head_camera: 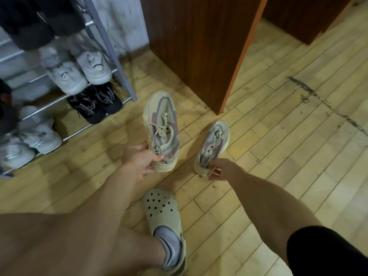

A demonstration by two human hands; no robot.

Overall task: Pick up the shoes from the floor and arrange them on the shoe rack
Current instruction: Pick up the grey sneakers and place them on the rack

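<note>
Two beige sneakers with grey and pink mesh are in my hands above the wooden floor. My left hand point(139, 159) grips the heel of the left sneaker point(161, 124), its toe pointing away from me. My right hand point(222, 169) holds the heel of the right sneaker point(214, 143), fingers curled around its back and a loose lace. The metal shoe rack point(117, 56) stands at the left, its tiers carrying dark shoes, white sneakers point(79, 70), black sneakers point(95, 102) and pale grey sneakers point(33, 136).
A brown wooden cabinet panel point(199, 46) with an orange edge stands just beyond the sneakers. My foot in a beige clog point(163, 212) and grey sock rests on the floor below the hands. Dark scuff marks point(310, 94) streak the planks at right.
</note>
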